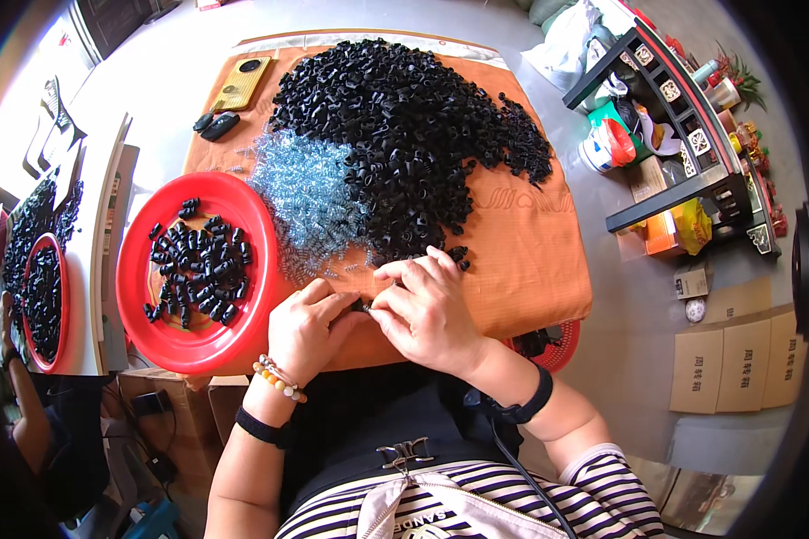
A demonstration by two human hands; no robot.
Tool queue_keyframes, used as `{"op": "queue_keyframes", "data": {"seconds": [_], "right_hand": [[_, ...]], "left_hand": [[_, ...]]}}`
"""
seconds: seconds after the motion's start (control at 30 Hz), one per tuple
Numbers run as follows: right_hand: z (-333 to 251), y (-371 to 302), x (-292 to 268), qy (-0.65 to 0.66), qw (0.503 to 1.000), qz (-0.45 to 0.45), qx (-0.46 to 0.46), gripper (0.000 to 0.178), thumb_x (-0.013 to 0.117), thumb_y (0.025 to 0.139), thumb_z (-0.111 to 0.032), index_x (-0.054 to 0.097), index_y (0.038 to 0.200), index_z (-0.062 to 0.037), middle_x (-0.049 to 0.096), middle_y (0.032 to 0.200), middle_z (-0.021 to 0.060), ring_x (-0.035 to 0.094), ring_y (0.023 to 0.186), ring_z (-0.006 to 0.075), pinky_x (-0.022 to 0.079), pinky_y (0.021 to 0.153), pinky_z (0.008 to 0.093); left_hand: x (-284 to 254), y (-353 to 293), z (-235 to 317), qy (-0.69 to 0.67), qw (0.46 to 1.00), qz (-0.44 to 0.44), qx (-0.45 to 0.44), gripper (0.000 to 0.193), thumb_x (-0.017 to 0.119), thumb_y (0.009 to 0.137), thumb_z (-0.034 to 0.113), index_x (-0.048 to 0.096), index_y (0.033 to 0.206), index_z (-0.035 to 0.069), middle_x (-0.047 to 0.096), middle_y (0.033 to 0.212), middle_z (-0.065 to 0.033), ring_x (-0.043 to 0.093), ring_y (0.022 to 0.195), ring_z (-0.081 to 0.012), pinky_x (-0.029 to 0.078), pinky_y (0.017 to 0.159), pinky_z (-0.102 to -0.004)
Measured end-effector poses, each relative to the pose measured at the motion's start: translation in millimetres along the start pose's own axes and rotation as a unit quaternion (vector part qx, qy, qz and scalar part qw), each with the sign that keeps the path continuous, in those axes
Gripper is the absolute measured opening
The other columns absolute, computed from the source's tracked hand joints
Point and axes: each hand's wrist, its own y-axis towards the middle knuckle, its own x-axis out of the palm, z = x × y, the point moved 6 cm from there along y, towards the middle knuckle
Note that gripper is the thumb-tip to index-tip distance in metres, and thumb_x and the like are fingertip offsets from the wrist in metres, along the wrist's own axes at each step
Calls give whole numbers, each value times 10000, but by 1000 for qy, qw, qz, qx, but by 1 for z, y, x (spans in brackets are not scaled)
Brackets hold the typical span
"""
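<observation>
My left hand (310, 319) and my right hand (429, 310) meet near the front edge of the orange-covered table (521, 260). Their fingertips pinch a small black plastic part (361, 305), mostly hidden by the fingers. Just beyond my right hand spreads a big heap of small black plastic pieces (395, 117). Against its left side lies a pile of small silvery metal springs (310, 193). A round red tray (135, 305), left of my left hand, holds many short black cylindrical parts (202, 265).
A yellow phone-like object (241, 85) and a black case (217, 126) lie at the back left. Part of a red basket (562, 346) shows under the table's right side. Cardboard boxes (724, 368) and a shelf (692, 153) stand right. Far left, another red tray (45, 301) appears, possibly reflected.
</observation>
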Motion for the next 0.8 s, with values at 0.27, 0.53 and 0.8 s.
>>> {"op": "queue_keyframes", "data": {"seconds": [0.27,0.53,0.8], "right_hand": [[-3,1,8,21,999,-31,6,80,697,797,-150,645,793,-90,601,1083,54,553,1047,248,308,1065,575],[-3,5,10,16,999,-29,5,70,699,782,-144,641,768,-108,606,1096,47,561,1031,243,294,1063,589],[-2,11,17,-10,997,-73,25,108,683,807,-184,669,838,-81,596,1076,52,544,1064,246,234,1111,631]], "left_hand": [[1,-1,0,17,1000,-16,16,237,791,728,214,746,934,106,636,822,-26,662,744,-216,542,652,-324],[1,-2,-1,24,1000,-5,18,220,785,718,198,746,918,117,634,822,-33,657,740,-233,539,648,-338],[0,0,-3,-12,1000,-2,16,193,781,730,180,750,910,116,621,765,-43,643,685,-247,527,611,-342]]}}
